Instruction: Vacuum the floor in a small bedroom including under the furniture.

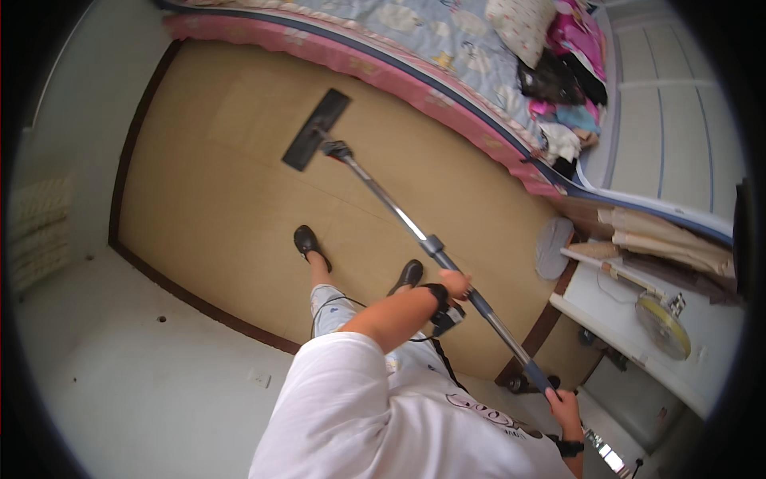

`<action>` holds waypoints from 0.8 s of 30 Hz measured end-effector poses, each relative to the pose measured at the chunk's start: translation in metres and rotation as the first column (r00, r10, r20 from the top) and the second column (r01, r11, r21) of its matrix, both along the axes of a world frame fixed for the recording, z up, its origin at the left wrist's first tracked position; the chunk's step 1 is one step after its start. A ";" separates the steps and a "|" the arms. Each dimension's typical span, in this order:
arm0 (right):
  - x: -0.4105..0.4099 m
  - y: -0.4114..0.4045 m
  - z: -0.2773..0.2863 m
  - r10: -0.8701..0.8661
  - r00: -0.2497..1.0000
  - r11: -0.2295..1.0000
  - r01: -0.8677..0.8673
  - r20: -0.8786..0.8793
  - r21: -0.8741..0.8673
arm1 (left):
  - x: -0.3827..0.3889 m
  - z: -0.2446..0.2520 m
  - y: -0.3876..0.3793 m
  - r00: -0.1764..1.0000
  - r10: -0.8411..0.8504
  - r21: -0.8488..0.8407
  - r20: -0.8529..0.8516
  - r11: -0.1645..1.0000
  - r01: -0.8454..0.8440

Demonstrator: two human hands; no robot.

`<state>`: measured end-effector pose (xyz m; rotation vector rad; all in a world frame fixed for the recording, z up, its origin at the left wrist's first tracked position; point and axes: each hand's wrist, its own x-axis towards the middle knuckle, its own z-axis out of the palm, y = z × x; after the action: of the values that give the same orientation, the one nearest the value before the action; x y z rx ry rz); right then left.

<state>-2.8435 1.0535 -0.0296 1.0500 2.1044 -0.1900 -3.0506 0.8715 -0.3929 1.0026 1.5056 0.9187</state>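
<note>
A long metal pole [395, 209] with grey sections slants across the view, its wide, flat dark floor head [317, 129] resting on the tan floor. My left hand [456, 284] is closed around the pole's grey middle section. Near its upper end, at the lower right, my right hand [562, 406] grips the same pole. Both wrists carry black bands. A small black device [447, 320] with a cable sits beside my left wrist. Whether the tool is a flat mop or a vacuum wand, I cannot tell.
A bed with a pink skirt [431, 99] runs along the far side, holding a pillow and clothes. A white desk [622, 335] with a small fan [663, 323] stands right. A grey oval cushion or mat [553, 248] lies near it. Dark skirting [197, 302] edges the left wall.
</note>
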 end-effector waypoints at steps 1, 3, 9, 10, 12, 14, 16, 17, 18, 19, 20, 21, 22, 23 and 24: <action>0.019 -0.001 0.022 -0.083 0.996 0.997 0.083 0.012 -0.004 | 0.017 0.014 0.022 0.977 0.027 0.060 -0.209 0.998 -0.015; 0.064 -0.007 0.058 -0.246 0.965 0.969 0.245 0.090 0.026 | 0.060 0.019 0.076 0.978 -0.045 0.028 0.204 0.999 0.040; 0.139 -0.081 0.170 -0.335 0.904 0.938 0.294 0.267 0.184 | 0.140 0.122 0.159 0.899 -0.405 0.200 -0.166 0.879 0.433; 0.126 -0.094 0.184 -0.381 0.871 0.923 0.337 0.310 0.186 | 0.186 0.097 0.176 0.945 -0.325 0.124 0.037 0.940 0.318; 0.101 -0.107 0.199 -0.472 0.796 0.882 0.417 0.380 0.221 | 0.231 0.080 0.192 0.931 -0.142 0.040 0.336 0.990 0.137; 0.092 -0.123 0.221 -0.555 0.739 0.832 0.481 0.382 0.277 | 0.213 0.113 0.175 0.696 0.089 -0.168 0.713 0.985 0.045; 0.071 -0.122 0.232 -0.566 0.726 0.824 0.490 0.389 0.283 | 0.150 0.158 0.128 0.321 0.483 -0.484 0.815 0.871 -0.082; 0.058 -0.122 0.234 -0.560 0.731 0.829 0.487 0.390 0.277 | 0.129 0.162 0.117 0.300 0.517 -0.509 0.802 0.854 -0.109; 0.044 -0.119 0.234 -0.550 0.739 0.835 0.482 0.389 0.265 | 0.111 0.164 0.109 0.232 0.556 -0.532 0.798 0.831 -0.162; 0.031 -0.112 0.231 -0.532 0.753 0.847 0.472 0.387 0.246 | 0.094 0.163 0.105 0.158 0.590 -0.555 0.792 0.803 -0.218; 0.017 -0.103 0.226 -0.506 0.772 0.862 0.456 0.383 0.220 | 0.078 0.162 0.098 0.067 0.658 -0.613 0.750 0.729 -0.305; 0.002 -0.093 0.214 -0.473 0.797 0.881 0.436 0.374 0.185 | 0.064 0.155 0.090 0.038 0.678 -0.631 0.734 0.701 -0.333; -0.014 -0.082 0.202 -0.431 0.824 0.902 0.409 0.367 0.139 | 0.049 0.148 0.080 0.029 0.732 -0.646 0.680 0.618 -0.448; -0.032 -0.071 0.184 -0.387 0.851 0.920 0.381 0.354 0.090 | 0.032 0.138 0.070 0.012 0.782 -0.647 0.624 0.525 -0.552; -0.049 -0.062 0.167 -0.344 0.877 0.936 0.351 0.337 0.041 | 0.013 0.128 0.054 -0.024 0.772 -0.634 0.635 0.504 -0.587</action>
<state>-2.8928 0.9913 0.1370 1.3412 1.5915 -0.1893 -3.0377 0.9257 -0.2652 -0.6303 0.9526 1.6330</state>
